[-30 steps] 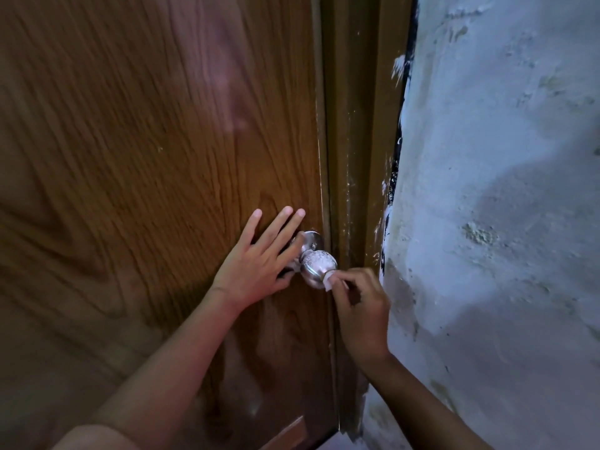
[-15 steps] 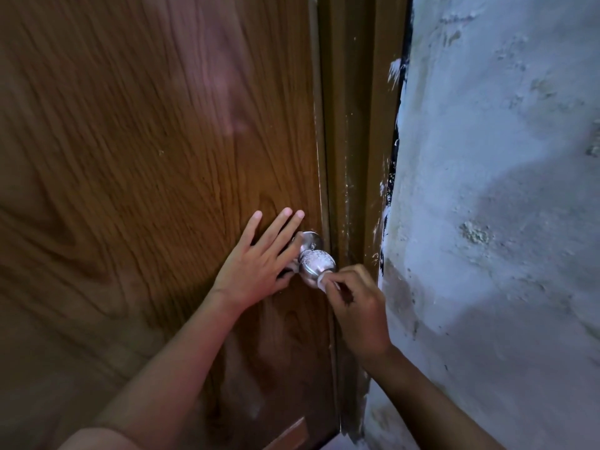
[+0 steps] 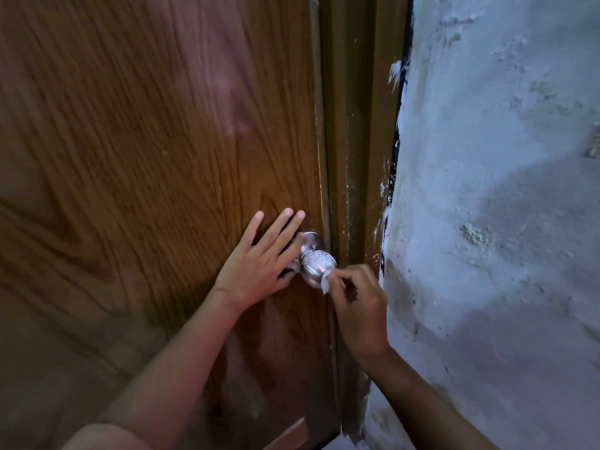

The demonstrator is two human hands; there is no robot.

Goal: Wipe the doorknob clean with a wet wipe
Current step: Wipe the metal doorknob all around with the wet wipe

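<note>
One wooden door (image 3: 130, 157) fills the left of the view, and on it sit one metal doorknob (image 3: 316, 264), two hands and one small white wet wipe (image 3: 325, 282). The left hand (image 3: 256, 267) lies flat against the door panel with its fingers spread wide, holding nothing, its fingertips pointing up and to the right; the index side touches the round plate behind the knob. The doorknob is close to the door's right edge, its stem sticking out from the panel toward the camera and slightly down-right, the rounded head at the near end. The wet wipe is pressed on the knob's lower right side, pinched between thumb and fingers of the right hand (image 3: 360, 303), whose other fingers are curled in. Just right of the knob runs the door frame (image 3: 357, 157), leaving only a narrow gap for that hand. Beyond the frame stands one rough, pale plaster wall (image 3: 503, 222), with the right forearm passing in front of it.
</note>
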